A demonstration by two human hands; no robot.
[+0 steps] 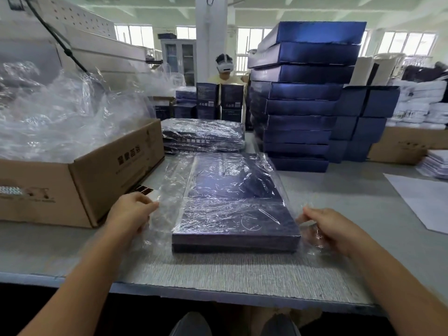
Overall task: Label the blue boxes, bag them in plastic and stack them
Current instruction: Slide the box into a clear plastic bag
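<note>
A flat blue box (232, 209) lies on the grey table (242, 270) in front of me, inside a clear plastic bag (169, 190) whose open mouth faces me. My left hand (132, 210) pinches the bag's left edge. My right hand (332, 226) pinches the bag's right edge beside the box's near corner. Behind it sits a low stack of bagged blue boxes (203, 135). A tall stack of unbagged blue boxes (303, 98) rises at the right rear.
A cardboard carton (92, 175) full of loose plastic bags stands at the left. White paper sheets (426, 200) lie at the right. A person wearing a headset (224, 66) stands across the table behind small dark boxes. More cartons sit at the far right.
</note>
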